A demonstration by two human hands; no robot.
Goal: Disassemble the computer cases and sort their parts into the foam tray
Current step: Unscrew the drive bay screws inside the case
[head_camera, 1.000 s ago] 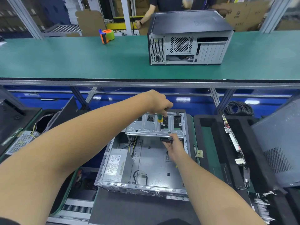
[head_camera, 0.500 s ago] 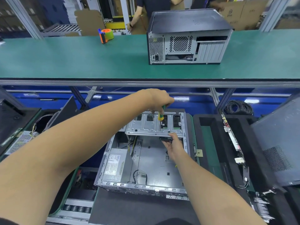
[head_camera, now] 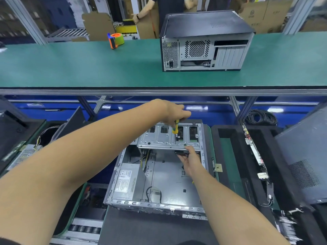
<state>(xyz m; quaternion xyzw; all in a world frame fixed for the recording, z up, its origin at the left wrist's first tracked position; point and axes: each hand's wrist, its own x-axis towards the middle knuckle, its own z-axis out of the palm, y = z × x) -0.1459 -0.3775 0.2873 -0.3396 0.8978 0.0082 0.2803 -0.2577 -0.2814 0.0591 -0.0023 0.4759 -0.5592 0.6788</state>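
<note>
At the twelve-o'clock end of the opened grey steel computer case (head_camera: pixel 159 175), the left hand (head_camera: pixel 172 113) gripped a yellow-and-green-handled screwdriver (head_camera: pixel 175 128), fingers curled round the handle, the tool pointing down onto the silver perforated drive cage (head_camera: pixel 169 138). Over the last second that hand had scarcely travelled; only the wrist and the handle had shifted a little, which I took for turning on a screw rather than moving to a new one. The right hand (head_camera: pixel 190 159) had stayed put under the cage's near edge, at about five o'clock from the screwdriver, its fingers pinching a dark flat part (head_camera: pixel 182 152) that showed below the cage; whether this was a drive or a bracket I could not tell. So the fastener seemed not yet free, and the part remained inside the case, supported from below against dropping once released.

The grey boxed power supply (head_camera: pixel 126 181) sat at the case's eight-o'clock corner, with loose yellow and black wires (head_camera: pixel 144 159) beside it, evidently still to come out. The black foam tray (head_camera: pixel 228 133) lay at three o'clock of the case, a long circuit board (head_camera: pixel 254 152) standing along one of its slots. A second, closed black computer case (head_camera: pixel 205 41) waited on the green bench (head_camera: pixel 79 64) at twelve o'clock, untouched, so a good deal of the job appeared left.
</note>
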